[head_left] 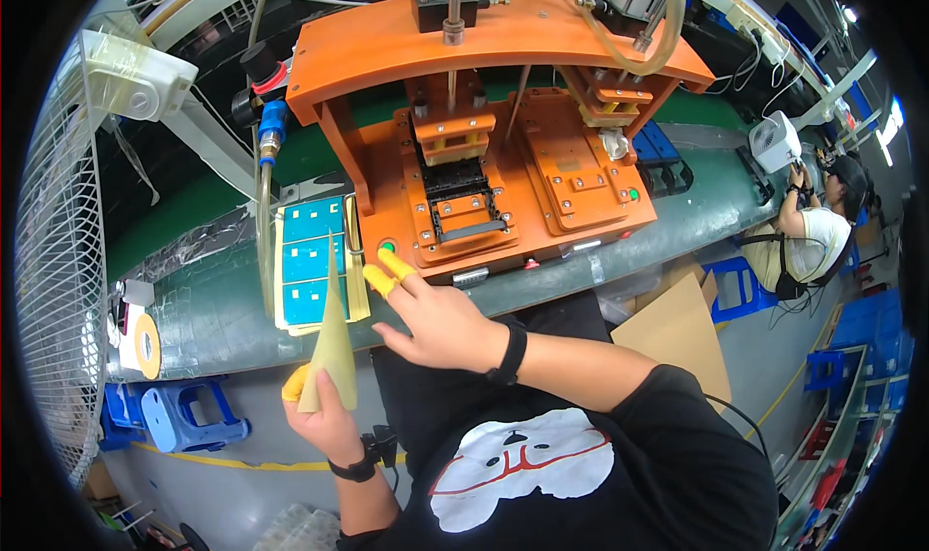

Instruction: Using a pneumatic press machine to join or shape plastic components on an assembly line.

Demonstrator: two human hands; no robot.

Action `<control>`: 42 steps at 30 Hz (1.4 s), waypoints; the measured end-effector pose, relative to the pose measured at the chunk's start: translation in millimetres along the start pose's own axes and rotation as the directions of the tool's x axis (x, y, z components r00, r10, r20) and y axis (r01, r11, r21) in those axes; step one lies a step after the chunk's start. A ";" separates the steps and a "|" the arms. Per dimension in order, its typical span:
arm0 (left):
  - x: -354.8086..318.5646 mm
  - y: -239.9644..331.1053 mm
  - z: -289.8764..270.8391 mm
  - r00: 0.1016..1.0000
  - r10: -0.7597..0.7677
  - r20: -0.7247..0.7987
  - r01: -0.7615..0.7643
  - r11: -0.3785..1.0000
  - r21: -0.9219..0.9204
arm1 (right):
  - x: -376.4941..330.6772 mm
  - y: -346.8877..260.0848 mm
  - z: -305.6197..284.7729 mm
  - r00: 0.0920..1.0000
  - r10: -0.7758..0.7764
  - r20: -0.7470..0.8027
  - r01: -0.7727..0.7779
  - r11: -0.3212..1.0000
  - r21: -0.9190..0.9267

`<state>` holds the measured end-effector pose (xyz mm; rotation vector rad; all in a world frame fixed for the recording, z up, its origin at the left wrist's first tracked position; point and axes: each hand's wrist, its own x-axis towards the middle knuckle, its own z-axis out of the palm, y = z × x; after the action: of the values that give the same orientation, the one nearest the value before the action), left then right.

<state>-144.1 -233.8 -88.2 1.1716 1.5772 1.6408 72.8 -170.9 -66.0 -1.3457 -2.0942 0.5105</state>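
My left hand (pixel 326 417), a yellow finger cot on one finger, pinches a thin pale-yellow sheet (pixel 335 357) that stands up edge-on from my grip. To its right, my right hand (pixel 440 324) reaches over the front edge of an orange press (pixel 387 62). Two of its fingers wear yellow cots and stretch out beside a green button (pixel 387 246); whether they touch it I cannot tell. It holds nothing. A black plastic frame (pixel 464 178) lies in the press's left fixture, under the raised press head (pixel 455 137). Blue label sheets (pixel 310 220) on yellowish backing lie left of the press.
The press's right fixture (pixel 576 178) stands beside the left one. A tape roll (pixel 147 346) is at the green bench's left end, near a white wire guard (pixel 60 232). Cardboard (pixel 677 333) leans below the bench. Blue stools (pixel 194 416) stand underneath. Another person (pixel 808 232) sits far right.
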 end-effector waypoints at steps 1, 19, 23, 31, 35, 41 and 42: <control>-3.0 2.3 1.3 1.000 0.011 -0.004 -0.010 1.000 0.013 | -5.9 -1.9 1.1 0.999 -0.026 -0.020 0.028 0.992 0.121; -13.6 38.5 45.6 0.774 0.402 0.489 -0.555 0.803 0.219 | -41.9 2.0 -3.7 0.934 0.210 0.290 -0.354 0.663 0.660; -10.5 42.9 56.1 0.776 0.437 0.455 -0.556 0.815 0.165 | -45.9 -8.4 -29.6 0.996 0.003 0.092 -0.052 0.845 0.532; -16.7 14.1 48.5 0.909 0.184 0.374 0.018 0.879 -0.477 | -135.1 72.8 -92.7 0.955 0.298 0.006 -0.266 0.844 0.466; -10.2 11.5 44.0 0.842 0.163 0.515 0.276 0.690 -0.670 | -246.0 149.2 -101.7 0.458 0.865 -0.205 -0.298 0.367 0.881; -24.4 18.1 89.2 0.638 0.287 0.714 0.104 0.887 -0.450 | -516.2 187.8 -35.3 0.011 0.851 0.524 -0.181 -0.514 0.838; -26.4 18.3 97.4 0.606 0.287 0.742 0.088 0.903 -0.421 | -553.4 188.6 0.5 -0.003 0.768 0.640 -0.028 -0.640 0.768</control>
<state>-43.7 -213.2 -83.5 1.4668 0.5443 1.1365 374.6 -596.3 -330.0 -1.2770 0.6996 1.4466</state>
